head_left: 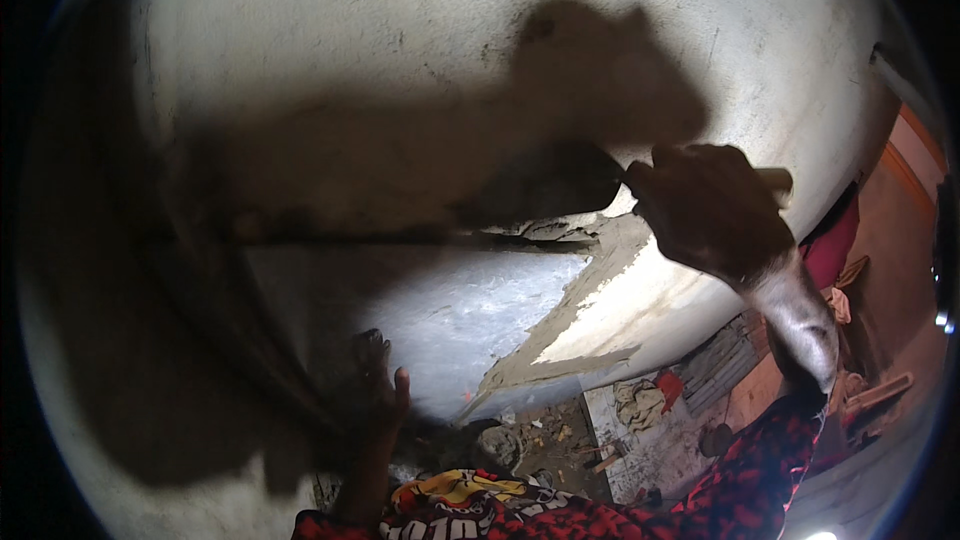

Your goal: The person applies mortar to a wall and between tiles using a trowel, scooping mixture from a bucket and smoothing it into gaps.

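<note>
My right hand [715,205] is closed around the handle of a trowel [560,180]; the pale handle end shows past my fist. The trowel's dark blade points left, against or close to the pale wall [400,20], just above a ragged gap; shadow hides whether it touches. Below the gap a smooth grey slab [480,300] is set against the wall. Rough mortar [565,315] runs along its right edge and bottom corner. Low on the slab's left side is my left hand [383,375], fingers spread and holding nothing visible; whether it presses on the slab is unclear.
Rubble and dirt [550,440] lie on the ground below. A pale board [640,450] carries a crumpled cloth [640,402] and a red scrap [669,387]. Wooden pieces [880,395] lie at the right. Large shadows darken the left side.
</note>
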Demonstrator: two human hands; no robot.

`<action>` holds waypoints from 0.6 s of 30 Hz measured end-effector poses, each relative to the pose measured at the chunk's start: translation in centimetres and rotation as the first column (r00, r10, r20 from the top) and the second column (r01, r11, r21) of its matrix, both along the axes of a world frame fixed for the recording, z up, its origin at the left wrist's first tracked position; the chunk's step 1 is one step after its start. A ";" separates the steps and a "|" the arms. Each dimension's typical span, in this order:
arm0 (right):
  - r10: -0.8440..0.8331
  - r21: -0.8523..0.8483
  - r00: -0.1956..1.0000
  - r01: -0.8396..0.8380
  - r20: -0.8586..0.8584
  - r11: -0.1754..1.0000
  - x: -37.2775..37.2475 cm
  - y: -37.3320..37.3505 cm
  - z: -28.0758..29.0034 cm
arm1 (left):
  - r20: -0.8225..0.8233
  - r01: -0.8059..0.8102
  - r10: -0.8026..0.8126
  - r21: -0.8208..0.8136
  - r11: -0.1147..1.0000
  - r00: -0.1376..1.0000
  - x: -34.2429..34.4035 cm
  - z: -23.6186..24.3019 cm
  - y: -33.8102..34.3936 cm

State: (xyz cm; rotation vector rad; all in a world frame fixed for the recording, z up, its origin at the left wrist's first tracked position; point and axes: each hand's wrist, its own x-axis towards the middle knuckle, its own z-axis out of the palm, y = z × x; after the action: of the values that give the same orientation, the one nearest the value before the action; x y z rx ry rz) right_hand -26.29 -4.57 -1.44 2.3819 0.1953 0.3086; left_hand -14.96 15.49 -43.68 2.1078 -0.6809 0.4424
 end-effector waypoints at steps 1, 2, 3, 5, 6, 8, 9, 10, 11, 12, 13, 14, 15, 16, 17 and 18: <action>-0.068 0.005 0.998 0.068 -0.017 0.998 -0.3 -0.4 -0.4 | -0.006 0.017 -0.017 -0.007 1.000 1.000 -0.2 0.0 -0.3; -0.117 0.062 0.991 0.121 -0.057 0.991 -0.1 -1.2 -1.3 | 0.005 0.002 -0.002 0.057 0.998 1.000 -0.3 0.1 -0.6; -0.101 0.071 0.993 0.105 -0.056 0.992 -0.1 -2.1 -2.1 | 0.022 -0.013 0.010 0.131 0.991 1.000 -0.4 0.8 -0.8; -0.133 0.087 0.990 0.137 -0.045 0.987 -0.3 -3.5 -3.0 | 0.020 -0.028 0.026 0.150 0.988 0.999 -0.8 1.7 -0.8; -0.133 0.085 0.990 0.137 -0.048 0.987 -0.4 -3.9 -3.3 | 0.020 -0.058 0.056 0.165 0.985 0.998 -0.8 1.9 -0.7; -0.193 0.063 0.981 0.193 -0.006 0.979 -0.4 -4.1 -3.6 | 0.051 -0.043 0.037 0.115 0.992 0.998 -0.1 0.6 -0.5; -0.175 0.059 0.985 0.175 -0.004 0.983 -0.4 -3.6 -3.2 | 0.086 -0.029 0.023 0.068 0.997 0.996 0.4 0.1 -0.1; -0.129 -0.031 0.990 0.131 0.059 0.991 -0.3 -3.1 -2.8 | 0.089 -0.058 0.051 0.078 0.995 0.995 0.4 0.7 0.4; -0.072 -0.121 0.990 0.087 0.119 0.989 0.0 -2.5 -2.5 | 0.066 -0.037 0.031 0.084 0.996 0.997 0.0 1.5 0.5; -0.108 -0.127 0.987 0.122 0.117 0.984 0.7 -1.8 -2.6 | 0.042 -0.023 0.019 0.096 0.995 0.999 -0.4 2.1 0.8; -0.065 -0.109 0.991 0.077 0.114 0.991 2.0 -1.6 -3.4 | 0.041 -0.068 0.064 0.115 0.991 0.997 -0.2 1.7 1.0; -0.171 -0.181 0.982 0.183 0.081 0.966 -0.8 -1.0 -2.8 | 0.062 0.133 -0.128 -0.068 0.989 0.990 -0.7 0.6 -3.0; -0.096 -0.164 0.994 0.103 0.052 0.981 1.1 -0.8 -3.9 | 0.104 0.145 -0.130 -0.157 0.977 0.986 0.2 -0.3 -1.9; -0.091 -0.104 0.996 0.090 0.002 0.990 3.0 -0.4 -4.7 | 0.102 0.063 -0.051 -0.120 0.991 0.993 0.4 -1.1 -0.5; -0.183 -0.154 0.983 0.184 0.019 0.971 0.0 0.2 -3.2 | 0.125 0.217 -0.192 -0.230 0.949 0.973 -0.4 -1.5 -3.8; -0.077 -0.150 0.992 0.091 0.097 0.985 0.7 0.1 -2.9 | 0.144 0.196 -0.163 -0.258 0.946 0.976 0.0 -1.1 -2.1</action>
State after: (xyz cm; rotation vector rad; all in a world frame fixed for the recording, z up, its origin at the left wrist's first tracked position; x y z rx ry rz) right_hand -25.62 -4.44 -4.36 2.2110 0.0737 0.3483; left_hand -14.98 13.37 -44.77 1.7546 -0.8262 0.5320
